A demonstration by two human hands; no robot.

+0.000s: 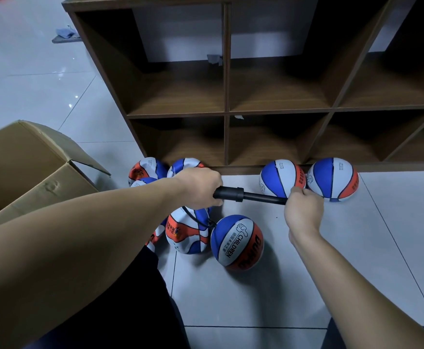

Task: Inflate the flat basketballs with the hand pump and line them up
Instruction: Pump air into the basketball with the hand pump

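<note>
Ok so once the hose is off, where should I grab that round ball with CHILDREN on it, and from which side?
Take the ball from above, palm over its crown and fingers spread down both sides. It looks full and smooth, with no edge to pinch. Its right side faces bare floor, while the flat ball crowds its left.

Subject: one person, seen from the head camera. Both forearms are bare from elbow to wrist; no sleeve edge shows in frame. The left hand [201, 188] and right hand [304, 210] carry no gloves, rings, watch or bands on the surfaces visible. Nails cannot be made out. The legs are clothed in dark fabric, black or very dark navy, plain and unmarked, visible at the lower left and at the lower right corner. Footwear is out of frame.
</note>
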